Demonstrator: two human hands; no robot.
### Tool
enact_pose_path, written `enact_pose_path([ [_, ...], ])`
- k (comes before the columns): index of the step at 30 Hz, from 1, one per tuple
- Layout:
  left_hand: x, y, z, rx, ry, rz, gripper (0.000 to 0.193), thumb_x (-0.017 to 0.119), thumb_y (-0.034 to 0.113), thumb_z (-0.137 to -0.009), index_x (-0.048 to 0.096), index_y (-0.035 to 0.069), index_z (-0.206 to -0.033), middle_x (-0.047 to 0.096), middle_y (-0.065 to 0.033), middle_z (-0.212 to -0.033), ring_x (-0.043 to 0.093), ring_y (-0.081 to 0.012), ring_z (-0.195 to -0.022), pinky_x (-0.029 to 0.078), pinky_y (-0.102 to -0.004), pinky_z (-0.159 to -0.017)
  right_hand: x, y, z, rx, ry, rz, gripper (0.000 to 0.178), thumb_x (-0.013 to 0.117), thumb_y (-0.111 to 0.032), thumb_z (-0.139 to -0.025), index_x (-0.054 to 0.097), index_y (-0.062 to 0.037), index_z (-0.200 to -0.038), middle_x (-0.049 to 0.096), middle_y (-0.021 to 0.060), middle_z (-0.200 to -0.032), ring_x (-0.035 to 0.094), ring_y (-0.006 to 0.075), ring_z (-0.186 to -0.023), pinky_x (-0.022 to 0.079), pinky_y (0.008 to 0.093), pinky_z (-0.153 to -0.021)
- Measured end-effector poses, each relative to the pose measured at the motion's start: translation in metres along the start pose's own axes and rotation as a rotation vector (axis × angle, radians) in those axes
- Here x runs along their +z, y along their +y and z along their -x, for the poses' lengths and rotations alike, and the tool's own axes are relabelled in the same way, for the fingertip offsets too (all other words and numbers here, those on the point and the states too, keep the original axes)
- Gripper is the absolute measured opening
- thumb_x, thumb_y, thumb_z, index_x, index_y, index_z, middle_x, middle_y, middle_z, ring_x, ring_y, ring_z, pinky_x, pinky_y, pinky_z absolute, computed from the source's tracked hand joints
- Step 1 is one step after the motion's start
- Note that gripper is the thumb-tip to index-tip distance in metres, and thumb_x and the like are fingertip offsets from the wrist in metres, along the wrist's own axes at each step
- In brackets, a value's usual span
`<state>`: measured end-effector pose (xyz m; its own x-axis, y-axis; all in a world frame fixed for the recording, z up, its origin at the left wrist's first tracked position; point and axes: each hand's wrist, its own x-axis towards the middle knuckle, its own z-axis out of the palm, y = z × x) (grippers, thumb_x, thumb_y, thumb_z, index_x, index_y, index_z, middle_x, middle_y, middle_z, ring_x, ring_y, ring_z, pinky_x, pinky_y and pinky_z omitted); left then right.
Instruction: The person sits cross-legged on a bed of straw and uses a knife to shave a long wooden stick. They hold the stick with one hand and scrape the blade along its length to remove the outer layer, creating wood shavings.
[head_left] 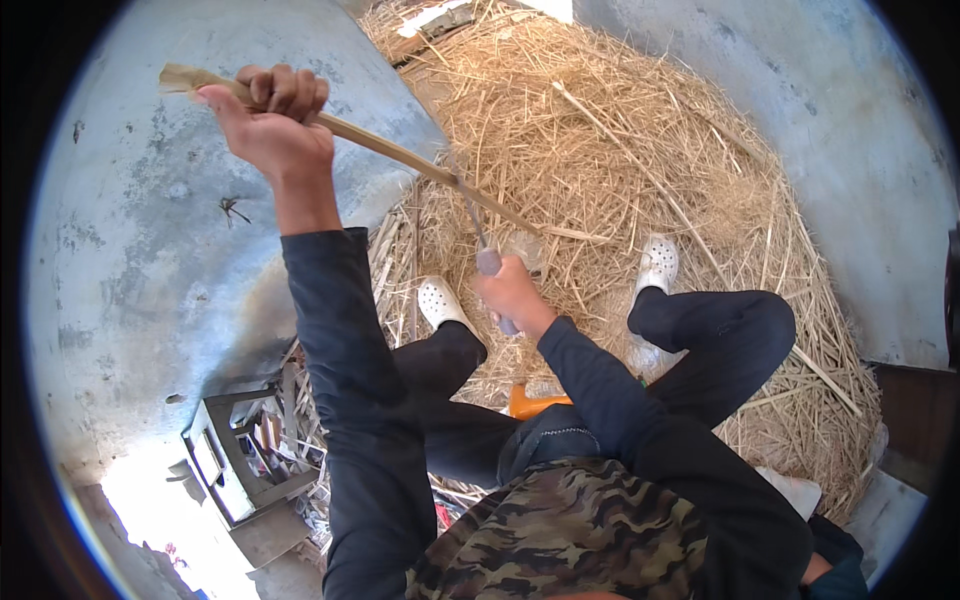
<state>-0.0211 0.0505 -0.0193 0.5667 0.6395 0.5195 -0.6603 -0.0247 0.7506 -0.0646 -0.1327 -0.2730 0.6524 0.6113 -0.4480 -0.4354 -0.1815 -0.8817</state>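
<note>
My left hand (pixel 275 115), raised at the upper left, is closed around a long tan bamboo strip (pixel 390 150). The strip's wider end sticks out past my thumb, and its other end slants down to the right over the straw. Lower and near the middle, my right hand (pixel 518 297) grips the thick greyish handle of a knife (pixel 487 262). The narrow blade reaches up to the strip and appears to meet it about two thirds of the way along. Part of the knife handle is hidden behind my fingers.
Straw and shavings (pixel 600 130) cover the floor, with long loose strips (pixel 640 170) among them. Worn grey-blue walls (pixel 130 200) stand at both sides. I sit on an orange seat (pixel 535 402), feet apart in white clogs (pixel 440 303). A wooden frame (pixel 245 455) with scraps lies lower left.
</note>
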Motion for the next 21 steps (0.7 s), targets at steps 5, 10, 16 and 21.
enact_pose_path([
  [5, 0.030, -0.002, 0.011, 0.002, -0.097, -0.020, 0.062, 0.032, 0.070, -0.093, 0.031, 0.012, -0.070, 0.018, 0.0032, -0.058, 0.014, -0.0122, -0.053, 0.016, -0.0288, -0.051, 0.009, 0.043, -0.019, -0.320, 0.193, 0.099, 0.026, 0.066, -0.010, -0.075, 0.066, 0.0034, -0.098, 0.066, 0.0136, -0.079, 0.062, 0.0191, -0.064, 0.050, 0.0306, -0.060],
  [10, 0.025, -0.010, -0.002, 0.017, -0.060, 0.011, 0.061, 0.030, 0.068, -0.095, 0.032, 0.012, -0.071, 0.018, 0.0026, -0.058, 0.015, -0.0127, -0.053, 0.017, -0.0290, -0.051, -0.036, 0.083, -0.011, 0.200, 0.091, -0.062, 0.018, 0.065, -0.008, -0.076, 0.065, 0.0012, -0.091, 0.064, 0.0087, -0.073, 0.059, 0.0172, -0.060, 0.048, 0.0311, -0.058],
  [16, 0.035, -0.003, 0.011, 0.011, -0.046, -0.028, 0.059, 0.027, 0.066, -0.097, 0.030, 0.012, -0.072, 0.018, 0.0025, -0.058, 0.014, -0.0129, -0.054, 0.016, -0.0290, -0.051, 0.005, 0.024, -0.001, -0.548, 0.073, 0.146, 0.013, 0.059, -0.009, -0.079, 0.062, 0.0013, -0.086, 0.059, 0.0078, -0.063, 0.055, 0.0194, -0.051, 0.043, 0.0349, -0.045],
  [21, 0.030, -0.014, -0.002, 0.014, -0.015, -0.020, 0.057, 0.024, 0.063, -0.098, 0.028, 0.012, -0.072, 0.018, 0.0025, -0.058, 0.014, -0.0129, -0.054, 0.016, -0.0293, -0.051, -0.045, 0.163, -0.037, 0.276, 0.208, -0.090, 0.015, 0.059, -0.010, -0.080, 0.060, 0.0018, -0.088, 0.058, 0.0071, -0.063, 0.057, 0.0207, -0.052, 0.041, 0.0353, -0.042],
])
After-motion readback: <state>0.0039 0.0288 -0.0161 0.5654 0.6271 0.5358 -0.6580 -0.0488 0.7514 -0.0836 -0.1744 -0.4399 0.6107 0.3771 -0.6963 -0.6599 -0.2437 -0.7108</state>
